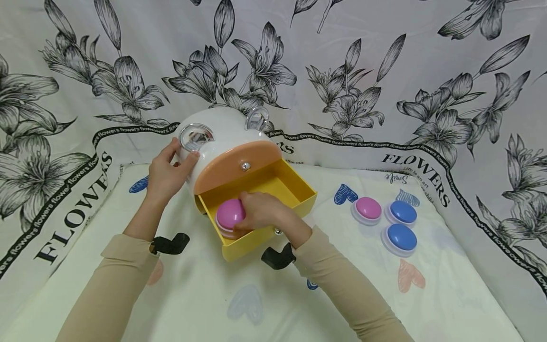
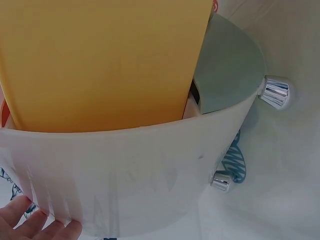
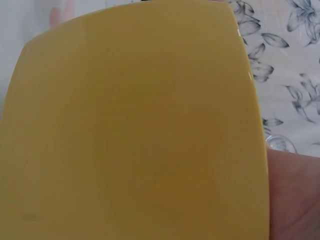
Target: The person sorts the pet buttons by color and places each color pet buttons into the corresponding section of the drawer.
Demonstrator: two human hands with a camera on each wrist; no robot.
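Note:
A white rounded drawer box (image 1: 231, 124) with an orange front panel (image 1: 222, 167) and clear round eye pieces stands tilted on the bed-like cloth. Its yellow drawer (image 1: 260, 244) is pulled out. My left hand (image 1: 166, 172) rests on the box's left side, fingers spread, thumb near one eye piece (image 1: 184, 137). Those fingertips touch the white shell (image 2: 125, 185) in the left wrist view. Inside the drawer, my right hand (image 1: 264, 210) pinches a pink domed round case (image 1: 231, 213) with a pale base. The drawer front (image 3: 135, 125) hides most of that hand in the right wrist view.
To the right lie another pink domed case (image 1: 368, 208) and two blue ones, one farther back (image 1: 402, 212) and one nearer (image 1: 400, 237). A flower-printed cloth (image 1: 342, 95) hangs behind. Black wrist mounts (image 1: 278, 256) sit close to the drawer.

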